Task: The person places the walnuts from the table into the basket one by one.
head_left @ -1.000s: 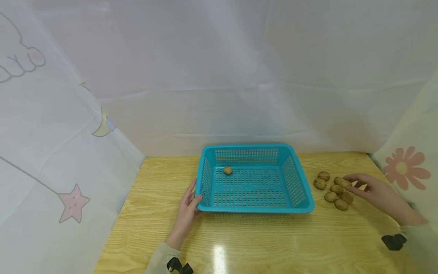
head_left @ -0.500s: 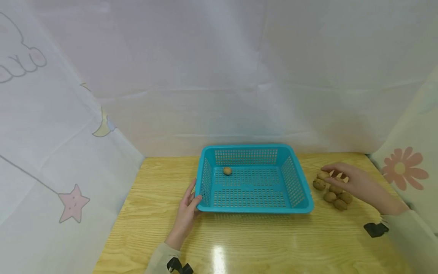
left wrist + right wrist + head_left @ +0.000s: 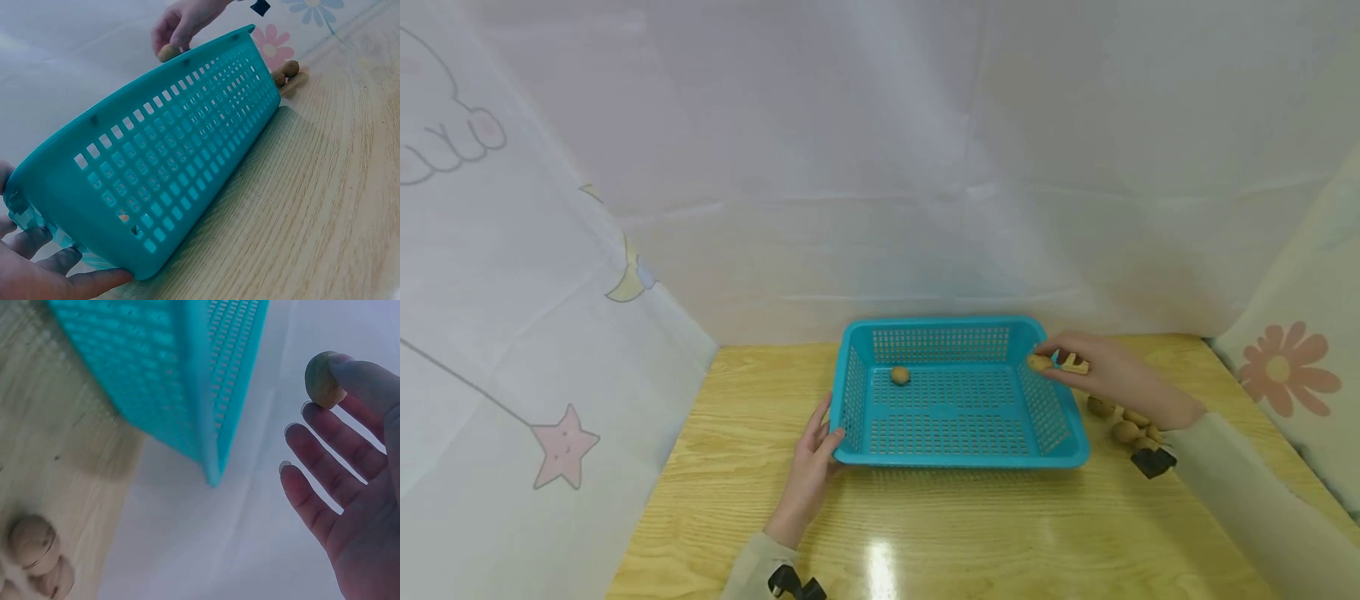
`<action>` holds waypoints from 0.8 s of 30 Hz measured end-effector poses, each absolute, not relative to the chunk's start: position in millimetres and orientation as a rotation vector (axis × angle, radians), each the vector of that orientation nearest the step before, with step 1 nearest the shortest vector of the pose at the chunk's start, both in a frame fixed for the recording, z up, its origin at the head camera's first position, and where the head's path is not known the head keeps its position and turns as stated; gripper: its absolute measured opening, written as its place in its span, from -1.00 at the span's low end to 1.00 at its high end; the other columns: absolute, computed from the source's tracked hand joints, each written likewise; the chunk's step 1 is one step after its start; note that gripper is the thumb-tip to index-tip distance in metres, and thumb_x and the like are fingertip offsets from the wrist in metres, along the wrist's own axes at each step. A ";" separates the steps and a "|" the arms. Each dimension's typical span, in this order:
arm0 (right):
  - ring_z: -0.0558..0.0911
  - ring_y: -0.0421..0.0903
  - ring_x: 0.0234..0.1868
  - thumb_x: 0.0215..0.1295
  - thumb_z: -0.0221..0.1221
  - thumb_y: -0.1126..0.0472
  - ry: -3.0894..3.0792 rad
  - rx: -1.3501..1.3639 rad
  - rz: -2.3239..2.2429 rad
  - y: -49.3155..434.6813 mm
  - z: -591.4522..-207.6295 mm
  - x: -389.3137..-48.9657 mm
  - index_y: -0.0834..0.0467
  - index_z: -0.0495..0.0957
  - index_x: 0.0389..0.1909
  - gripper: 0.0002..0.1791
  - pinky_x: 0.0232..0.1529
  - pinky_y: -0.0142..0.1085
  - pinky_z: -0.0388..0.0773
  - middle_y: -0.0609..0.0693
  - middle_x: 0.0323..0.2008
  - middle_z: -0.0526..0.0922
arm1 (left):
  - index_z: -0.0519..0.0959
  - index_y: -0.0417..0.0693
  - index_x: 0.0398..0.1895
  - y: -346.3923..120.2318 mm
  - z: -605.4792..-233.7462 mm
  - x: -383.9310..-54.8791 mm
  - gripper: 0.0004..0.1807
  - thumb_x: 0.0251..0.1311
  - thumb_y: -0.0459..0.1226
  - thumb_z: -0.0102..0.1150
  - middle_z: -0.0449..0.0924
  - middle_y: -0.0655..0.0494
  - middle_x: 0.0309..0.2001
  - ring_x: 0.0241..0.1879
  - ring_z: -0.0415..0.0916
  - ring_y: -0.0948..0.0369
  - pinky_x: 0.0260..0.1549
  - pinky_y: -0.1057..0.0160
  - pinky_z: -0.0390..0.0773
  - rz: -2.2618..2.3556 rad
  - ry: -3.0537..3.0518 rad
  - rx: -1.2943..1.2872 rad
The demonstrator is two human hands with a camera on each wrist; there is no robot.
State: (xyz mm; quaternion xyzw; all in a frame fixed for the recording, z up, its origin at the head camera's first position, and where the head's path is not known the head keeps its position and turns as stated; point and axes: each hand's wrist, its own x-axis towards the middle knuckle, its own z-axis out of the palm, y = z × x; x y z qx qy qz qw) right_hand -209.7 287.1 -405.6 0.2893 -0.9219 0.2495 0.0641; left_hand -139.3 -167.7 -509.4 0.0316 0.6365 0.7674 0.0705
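Between thumb and fingertips, my right hand (image 3: pixel 1112 373) pinches a walnut (image 3: pixel 1039 362) at the right rim of the blue plastic basket (image 3: pixel 962 461). The right wrist view shows this walnut (image 3: pixel 322 381) raised, with the other fingers spread. My left hand (image 3: pixel 805 475) grips the basket's left end near the front corner, thumb at the rim and fingers along the outside. Inside the basket, one walnut (image 3: pixel 900 376) lies toward the back left. Several more walnuts (image 3: pixel 1125 432) sit on the table right of the basket, partly hidden by the right forearm.
The wooden table (image 3: pixel 955 533) carries the basket near its back edge. A pale cloth backdrop (image 3: pixel 880 208) hangs behind, with printed side panels left and right. Black wrist straps (image 3: pixel 1153 461) sit over the sleeves.
My right hand has picked up a walnut from the pile and moved left with it to the basket's right rim. The left hand and basket have stayed in place.
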 end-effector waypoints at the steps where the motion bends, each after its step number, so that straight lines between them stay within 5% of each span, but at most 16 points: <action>1: 0.60 -0.19 -0.11 0.45 0.32 0.13 -2.786 0.889 0.763 281.3 -403.8 -212.0 0.00 0.67 0.12 -0.72 -0.13 -0.15 0.62 -0.20 -0.02 0.69 | -0.09 0.08 0.72 -167.8 -509.5 -139.2 -0.24 0.60 -0.22 -0.02 0.16 -0.32 0.56 0.42 0.29 -0.36 0.20 -0.17 0.57 2.310 1.913 0.092; 24: 0.66 -0.05 -0.08 0.44 0.31 0.25 -2.884 1.122 0.965 171.6 -441.6 -284.3 0.18 0.62 0.20 -0.65 -0.09 -0.07 0.64 0.01 0.05 0.69 | -0.08 0.06 0.72 -166.9 -511.0 -139.4 -0.22 0.58 -0.25 0.02 0.16 -0.36 0.55 0.40 0.31 -0.38 0.18 -0.19 0.57 2.317 1.916 0.094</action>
